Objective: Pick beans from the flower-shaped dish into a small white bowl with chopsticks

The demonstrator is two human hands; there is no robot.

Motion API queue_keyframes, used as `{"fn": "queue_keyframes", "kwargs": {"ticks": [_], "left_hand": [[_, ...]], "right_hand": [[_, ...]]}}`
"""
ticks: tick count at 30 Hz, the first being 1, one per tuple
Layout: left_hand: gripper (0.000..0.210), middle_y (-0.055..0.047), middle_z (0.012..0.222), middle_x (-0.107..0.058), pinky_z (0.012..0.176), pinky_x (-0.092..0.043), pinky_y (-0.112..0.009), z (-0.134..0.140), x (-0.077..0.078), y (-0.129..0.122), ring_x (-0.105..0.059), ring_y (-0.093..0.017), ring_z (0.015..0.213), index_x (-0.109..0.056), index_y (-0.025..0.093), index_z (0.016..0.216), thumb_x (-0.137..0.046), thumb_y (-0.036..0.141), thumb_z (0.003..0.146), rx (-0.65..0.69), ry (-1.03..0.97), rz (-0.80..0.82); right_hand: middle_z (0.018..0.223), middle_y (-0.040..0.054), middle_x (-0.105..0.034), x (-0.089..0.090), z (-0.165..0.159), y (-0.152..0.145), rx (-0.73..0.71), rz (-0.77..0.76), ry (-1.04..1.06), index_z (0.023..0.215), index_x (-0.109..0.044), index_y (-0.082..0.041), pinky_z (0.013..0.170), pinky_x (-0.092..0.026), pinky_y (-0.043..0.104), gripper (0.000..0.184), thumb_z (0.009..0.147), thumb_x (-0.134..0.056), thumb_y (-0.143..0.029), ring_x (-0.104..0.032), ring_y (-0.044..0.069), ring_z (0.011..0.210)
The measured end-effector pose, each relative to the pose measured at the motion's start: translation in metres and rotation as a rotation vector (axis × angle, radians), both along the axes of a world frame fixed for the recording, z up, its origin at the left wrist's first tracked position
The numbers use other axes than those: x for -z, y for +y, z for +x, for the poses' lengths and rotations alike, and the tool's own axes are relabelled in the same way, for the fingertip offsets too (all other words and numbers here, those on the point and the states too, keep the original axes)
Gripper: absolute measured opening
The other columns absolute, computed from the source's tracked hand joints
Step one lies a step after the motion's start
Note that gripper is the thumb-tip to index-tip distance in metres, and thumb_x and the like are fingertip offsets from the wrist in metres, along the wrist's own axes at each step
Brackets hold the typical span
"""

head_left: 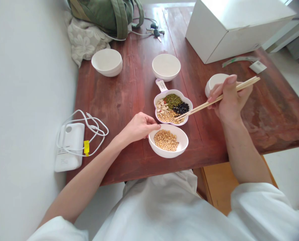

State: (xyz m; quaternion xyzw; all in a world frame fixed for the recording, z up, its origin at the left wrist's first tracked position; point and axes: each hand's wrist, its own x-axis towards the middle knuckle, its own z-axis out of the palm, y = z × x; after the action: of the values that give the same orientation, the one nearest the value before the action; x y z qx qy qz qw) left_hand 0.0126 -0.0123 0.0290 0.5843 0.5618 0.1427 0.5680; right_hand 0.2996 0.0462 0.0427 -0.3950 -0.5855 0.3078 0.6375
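Observation:
My right hand (229,100) is closed around a pair of wooden chopsticks (206,104). Their tips touch the soybeans (166,117) in a flower-shaped dish (191,106) with a short handle. Green mung beans (173,100), black beans (181,108) and pale peanuts (162,106) lie in its other parts. Just in front of that dish stands a white bowl (183,143), tilted slightly, with a heap of soybeans (166,140) inside. The thumb and fingers of my left hand (141,127) pinch this bowl's rim at its upper left.
White bowls stand at the back left (107,63), back middle (166,67) and behind my right hand (216,82). A white power bank with a cable (70,147) lies by the wall. Keys (156,32), a green bag (101,16) and a large white box (214,30) are farther back.

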Motion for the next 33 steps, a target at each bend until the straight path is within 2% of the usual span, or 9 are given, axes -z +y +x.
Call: {"fn": "queue_keyframes", "kwargs": {"ticks": [7,11,17,23,28,33], "left_hand": [[0.029,0.002,0.05,-0.057,0.042,-0.033,-0.018,0.0,0.002,0.0,-0.046,-0.006,0.042,-0.08,0.012,0.077,-0.074,0.04,0.082,0.007,0.009,0.004],[0.029,0.001,0.051,-0.058,0.043,-0.032,-0.018,0.0,0.003,0.0,-0.046,-0.006,0.043,-0.08,0.012,0.076,-0.074,0.04,0.083,0.008,0.007,0.005],[0.028,0.002,0.05,-0.055,0.042,-0.032,-0.018,0.0,0.002,0.0,-0.045,-0.006,0.041,-0.08,0.012,0.076,-0.074,0.039,0.082,0.007,0.006,0.005],[0.028,0.003,0.049,-0.054,0.041,-0.033,-0.018,0.0,0.003,0.001,-0.045,-0.006,0.041,-0.08,0.013,0.077,-0.075,0.041,0.081,0.003,0.015,0.002],[0.028,0.003,0.048,-0.053,0.041,-0.033,-0.018,-0.001,0.003,0.001,-0.044,-0.006,0.04,-0.079,0.013,0.077,-0.075,0.041,0.082,0.011,0.013,0.005],[0.028,0.004,0.047,-0.053,0.04,-0.031,-0.018,0.0,0.001,0.0,-0.044,-0.006,0.04,-0.079,0.013,0.077,-0.075,0.04,0.082,0.013,0.011,0.016]], "right_hand": [[0.039,0.0018,-0.051,0.002,0.001,-0.002,-0.05,-0.082,-0.052,0.047,-0.067,-0.019,0.026,-0.023,0.023,0.069,0.096,-0.067,-0.067,-0.045,0.01,0.029],[0.038,0.0015,-0.05,0.004,-0.005,-0.001,-0.048,-0.118,0.034,0.046,-0.064,-0.02,0.026,-0.022,0.024,0.067,0.096,-0.068,-0.065,-0.044,0.01,0.029],[0.038,0.0013,-0.046,0.001,-0.012,0.005,0.046,-0.028,0.26,0.042,-0.057,-0.021,0.023,-0.02,0.025,0.069,0.095,-0.07,-0.063,-0.044,0.012,0.029],[0.04,0.0023,-0.048,0.007,-0.012,0.004,0.016,0.015,0.197,0.043,-0.061,-0.021,0.026,-0.023,0.025,0.068,0.096,-0.068,-0.064,-0.045,0.012,0.031],[0.04,0.0023,-0.048,0.009,-0.014,0.003,0.008,0.027,0.154,0.042,-0.059,-0.023,0.029,-0.031,0.027,0.07,0.095,-0.067,-0.068,-0.043,0.012,0.032],[0.039,0.002,-0.046,0.011,-0.013,0.007,0.01,0.027,0.182,0.043,-0.061,-0.023,0.026,-0.022,0.027,0.069,0.095,-0.066,-0.068,-0.04,0.012,0.029]]}}
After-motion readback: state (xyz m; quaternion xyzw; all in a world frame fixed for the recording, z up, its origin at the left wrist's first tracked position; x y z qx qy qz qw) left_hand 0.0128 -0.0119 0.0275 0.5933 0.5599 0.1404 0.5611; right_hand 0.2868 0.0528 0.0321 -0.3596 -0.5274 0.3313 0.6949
